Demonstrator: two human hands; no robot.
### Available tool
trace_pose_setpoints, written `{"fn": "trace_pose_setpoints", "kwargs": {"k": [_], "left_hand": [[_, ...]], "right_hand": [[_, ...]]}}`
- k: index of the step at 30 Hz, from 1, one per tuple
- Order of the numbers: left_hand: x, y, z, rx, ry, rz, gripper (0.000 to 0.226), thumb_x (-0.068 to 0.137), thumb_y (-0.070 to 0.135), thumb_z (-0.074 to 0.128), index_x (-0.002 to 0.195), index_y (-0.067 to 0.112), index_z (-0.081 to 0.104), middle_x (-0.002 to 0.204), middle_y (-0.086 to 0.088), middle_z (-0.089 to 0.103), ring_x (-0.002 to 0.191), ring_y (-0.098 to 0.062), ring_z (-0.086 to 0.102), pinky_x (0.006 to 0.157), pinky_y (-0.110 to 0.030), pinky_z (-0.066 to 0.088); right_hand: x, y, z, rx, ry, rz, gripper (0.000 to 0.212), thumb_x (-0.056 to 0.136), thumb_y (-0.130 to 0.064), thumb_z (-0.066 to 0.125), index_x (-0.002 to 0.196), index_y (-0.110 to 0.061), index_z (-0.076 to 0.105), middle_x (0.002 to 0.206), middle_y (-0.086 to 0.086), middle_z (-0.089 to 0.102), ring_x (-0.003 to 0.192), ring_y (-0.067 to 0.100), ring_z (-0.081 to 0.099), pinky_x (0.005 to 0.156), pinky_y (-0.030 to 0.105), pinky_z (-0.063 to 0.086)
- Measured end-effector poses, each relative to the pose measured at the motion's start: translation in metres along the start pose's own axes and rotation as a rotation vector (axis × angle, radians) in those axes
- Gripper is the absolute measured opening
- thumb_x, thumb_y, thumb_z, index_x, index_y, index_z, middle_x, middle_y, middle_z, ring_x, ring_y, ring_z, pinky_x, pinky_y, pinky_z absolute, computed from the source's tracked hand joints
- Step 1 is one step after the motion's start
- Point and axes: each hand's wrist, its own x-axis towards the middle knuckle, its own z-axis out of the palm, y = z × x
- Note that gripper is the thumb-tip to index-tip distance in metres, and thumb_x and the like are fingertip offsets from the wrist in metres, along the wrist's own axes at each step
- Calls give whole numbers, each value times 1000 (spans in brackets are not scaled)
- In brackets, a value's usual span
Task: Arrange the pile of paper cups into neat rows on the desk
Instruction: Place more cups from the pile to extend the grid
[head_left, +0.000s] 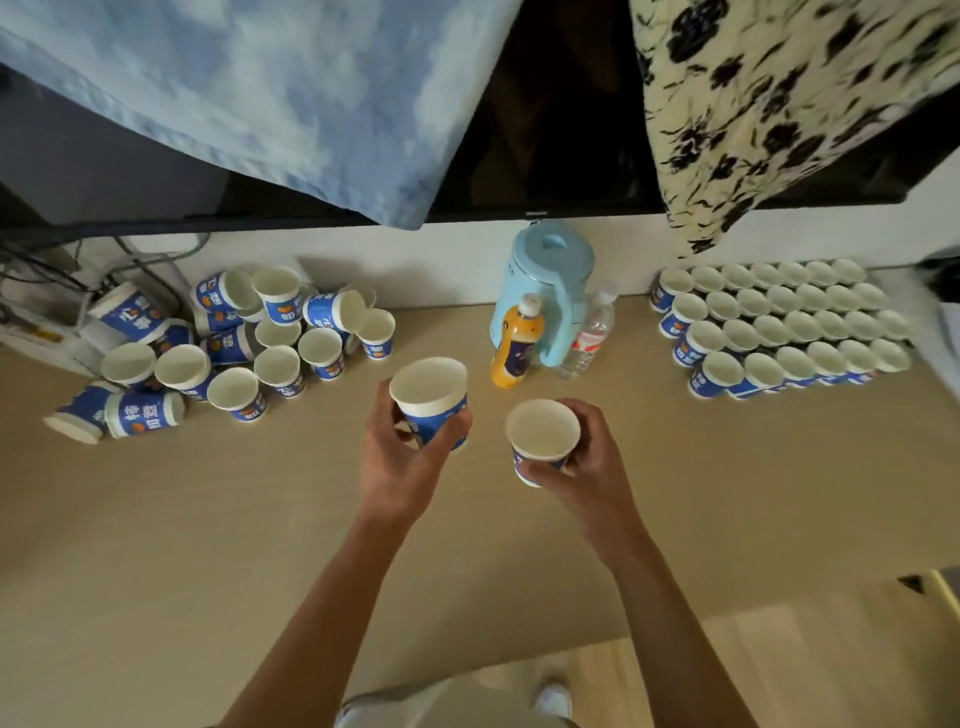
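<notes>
Mid-carry over the bench (208, 519) middle: your left hand (400, 462) curls round one cup (431, 400), your right hand (589, 467) round a second cup (543, 436), pile (249, 338) back-left, rows (779, 327) back-right; next, I judge, seat both squarely against those rows.

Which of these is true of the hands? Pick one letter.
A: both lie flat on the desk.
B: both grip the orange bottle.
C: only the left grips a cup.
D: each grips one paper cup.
D: the left hand grips a paper cup, and the right hand grips a second cup.
</notes>
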Motion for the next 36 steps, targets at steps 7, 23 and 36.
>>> {"fn": "trace_pose_setpoints", "kwargs": {"k": [7,23,36], "left_hand": [[-73,14,67,107,0,12,71,54,48,81,119,27,59,110,10,68,98,-8,65,87,-41,57],[-184,31,276,99,-195,179,66,66,12,93,121,25,59,114,12,68,99,-7,66,85,-30,54],[-156,36,466,40,-388,187,63,70,11,91,118,38,60,109,27,68,101,-1,66,82,-19,49]], "right_hand": [[-34,8,-88,129,95,-41,67,67,-2,83,126,-21,56,117,-5,68,108,11,66,84,21,53],[-99,45,-311,243,426,-34,72,54,-26,88,120,-18,61,115,0,71,108,20,68,88,34,57],[-60,81,-470,216,633,32,76,51,-33,87,122,-19,63,116,-2,73,108,19,69,91,37,58]]}}
